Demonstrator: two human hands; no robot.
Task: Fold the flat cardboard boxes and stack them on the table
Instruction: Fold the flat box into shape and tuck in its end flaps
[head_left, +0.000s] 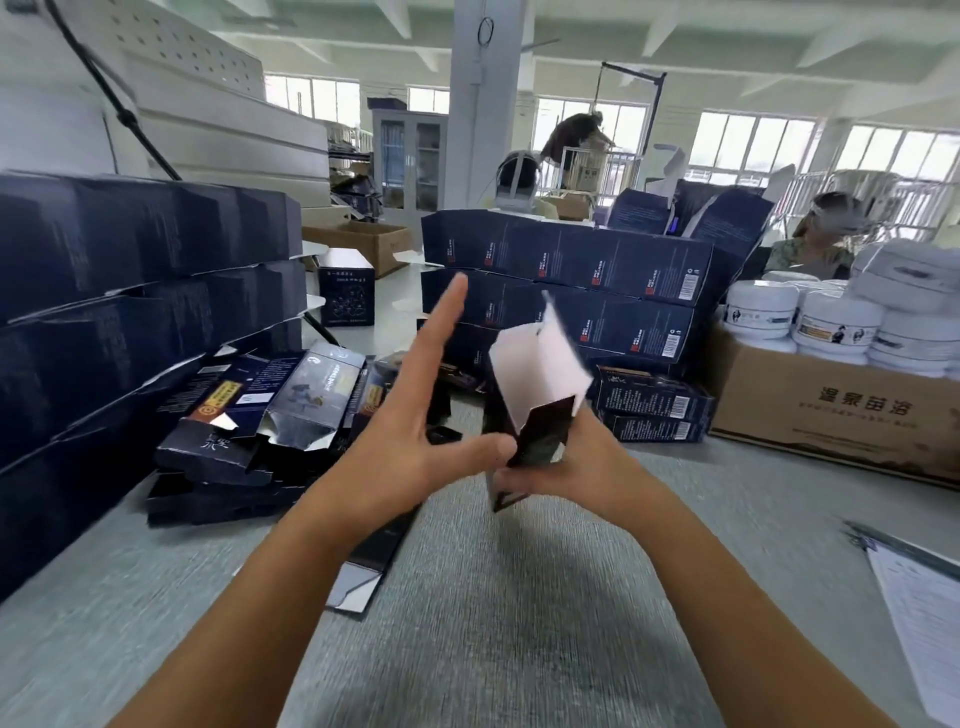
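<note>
Grey, finely textured table top (493, 623) lies closest, both forearms reaching over it. Far left stand rows of folded glossy navy cardboard boxes (130, 270), then a loose heap of flat navy box blanks (260, 415). The left hand (405, 441) is flat, fingers straight and together, thumb spread toward the half-erected navy box (535, 374), which is held above the table, blurred, its matte white inside showing. The right hand (597, 467) grips its lower end, fingers curled. A flap seems to be closing; next, the left palm should press and tuck it squarely, since thin card creases easily. Rightmost, a brown corrugated carton (831, 415) holds round white jars (831, 322).
</note>
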